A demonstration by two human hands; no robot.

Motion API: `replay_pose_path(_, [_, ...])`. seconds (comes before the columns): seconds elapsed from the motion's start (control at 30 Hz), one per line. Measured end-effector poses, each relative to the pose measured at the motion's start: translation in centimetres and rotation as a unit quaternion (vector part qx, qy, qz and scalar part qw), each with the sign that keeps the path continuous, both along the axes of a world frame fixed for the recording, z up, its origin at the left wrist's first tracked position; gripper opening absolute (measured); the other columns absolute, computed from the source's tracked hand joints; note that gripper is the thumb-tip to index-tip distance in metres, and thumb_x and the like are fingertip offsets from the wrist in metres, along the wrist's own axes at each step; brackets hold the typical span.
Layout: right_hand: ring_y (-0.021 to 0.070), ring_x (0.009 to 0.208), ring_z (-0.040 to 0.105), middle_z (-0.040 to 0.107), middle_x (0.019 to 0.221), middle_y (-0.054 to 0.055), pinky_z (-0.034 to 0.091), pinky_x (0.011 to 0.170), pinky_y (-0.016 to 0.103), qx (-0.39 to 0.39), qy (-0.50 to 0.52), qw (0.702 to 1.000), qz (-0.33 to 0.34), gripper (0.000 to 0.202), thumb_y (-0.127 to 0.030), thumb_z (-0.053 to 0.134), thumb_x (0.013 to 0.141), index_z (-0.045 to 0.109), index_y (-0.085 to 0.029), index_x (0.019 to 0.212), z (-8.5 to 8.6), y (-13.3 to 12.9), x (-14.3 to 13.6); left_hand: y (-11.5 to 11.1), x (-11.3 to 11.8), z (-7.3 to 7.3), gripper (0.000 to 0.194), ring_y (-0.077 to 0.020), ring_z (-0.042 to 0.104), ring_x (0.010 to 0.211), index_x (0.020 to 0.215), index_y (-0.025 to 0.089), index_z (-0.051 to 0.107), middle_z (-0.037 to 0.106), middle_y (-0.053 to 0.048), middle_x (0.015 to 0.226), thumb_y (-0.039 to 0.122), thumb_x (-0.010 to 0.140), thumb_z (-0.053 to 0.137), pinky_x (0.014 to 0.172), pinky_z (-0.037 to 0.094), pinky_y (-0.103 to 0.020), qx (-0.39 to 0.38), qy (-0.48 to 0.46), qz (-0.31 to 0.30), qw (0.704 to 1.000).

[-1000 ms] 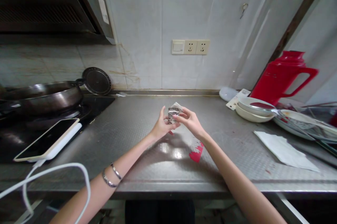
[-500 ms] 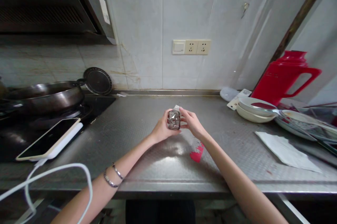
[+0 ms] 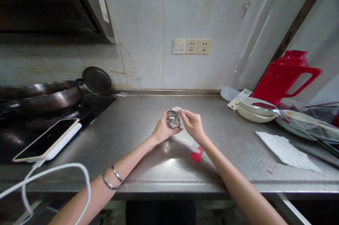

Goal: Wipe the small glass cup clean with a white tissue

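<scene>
Vessel (image 3: 173, 120), glass-like, held above the metal counter (image 3: 135, 112); left hand (image 3: 162, 128) wrapped around its side; right hand (image 3: 194, 123) pinching a white paper-like piece (image 3: 177, 108) near its far edge; firm left support, light right-hand pressure should best prevent slipping.

Below the socket panel (image 3: 192, 46), the left hand (image 3: 162, 129) covers part of the small glassy object (image 3: 173, 119), whose details are too small to resolve; the fingers of the right hand (image 3: 193, 122) obscure part of a white scrap (image 3: 176, 108). Left of the panel, the frame's edge truncates the range hood (image 3: 42, 2), the pan (image 3: 53, 100) and the white cable (image 3: 76, 165); the pan's contents are indistinct. To the panel's lower right, print on the card (image 3: 239, 99) is illegible at this size, and the stacked bowls (image 3: 254, 115) hide the base of the red flask (image 3: 280, 77).
</scene>
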State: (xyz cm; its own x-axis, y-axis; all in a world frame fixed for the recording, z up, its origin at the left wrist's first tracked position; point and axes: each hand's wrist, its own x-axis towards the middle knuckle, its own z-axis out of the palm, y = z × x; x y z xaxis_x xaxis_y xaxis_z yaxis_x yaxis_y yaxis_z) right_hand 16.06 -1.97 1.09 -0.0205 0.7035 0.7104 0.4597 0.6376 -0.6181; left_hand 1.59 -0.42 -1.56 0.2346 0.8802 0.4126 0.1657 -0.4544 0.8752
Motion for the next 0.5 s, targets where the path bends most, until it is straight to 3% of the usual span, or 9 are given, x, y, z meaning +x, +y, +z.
replay_pose_path(0.1, [0.0199, 0.072, 0.064, 0.07, 0.077, 0.003, 0.047, 0.063, 0.027, -0.002, 0.009, 1.0, 0.016, 0.033, -0.039, 0.044, 0.089, 0.071, -0.021, 0.097, -0.06, -0.42, -0.23, 0.36, 0.03, -0.14, 0.07, -0.0161, 0.063, 0.079, 0.112, 0.018, 0.046, 0.065, -0.004, 0.094, 0.034, 0.054, 0.082, 0.062, 0.051, -0.024, -0.036, -0.035, 0.004, 0.999])
replay_pose_path(0.27, [0.0184, 0.069, 0.061, 0.065, 0.065, 0.001, 0.046, 0.06, 0.026, -0.039, 0.048, 0.997, 0.049, 0.038, -0.043, 0.044, 0.089, 0.069, -0.019, 0.075, 0.11, -0.54, -0.22, 0.83, -0.27, -0.02, 0.064, -0.0148, 0.061, 0.07, 0.11, 0.02, 0.046, 0.064, -0.002, 0.088, 0.038, 0.058, 0.079, 0.045, 0.047, -0.019, -0.069, -0.048, 0.004, 0.996])
replay_pose_path(0.4, [0.0186, 0.074, 0.062, 0.067, 0.072, 0.002, 0.047, 0.066, 0.027, -0.018, 0.083, 0.996, 0.005, 0.035, -0.042, 0.043, 0.09, 0.069, -0.019, 0.082, 0.4, -0.27, 0.01, 0.81, -0.34, -0.09, 0.069, -0.0144, 0.061, 0.069, 0.111, 0.02, 0.047, 0.063, -0.001, 0.085, 0.033, 0.052, 0.082, 0.054, 0.049, -0.022, -0.021, -0.002, 0.032, 0.999])
replay_pose_path(0.5, [0.0204, 0.082, 0.065, 0.071, 0.082, 0.004, 0.049, 0.073, 0.029, 0.007, 0.039, 0.999, -0.011, 0.032, -0.039, 0.044, 0.09, 0.069, -0.02, 0.092, 0.51, -0.14, 0.17, 0.34, -0.09, -0.33, 0.075, -0.0163, 0.061, 0.075, 0.116, 0.02, 0.048, 0.064, -0.002, 0.091, 0.027, 0.05, 0.082, 0.066, 0.049, -0.026, 0.024, 0.039, 0.02, 0.999])
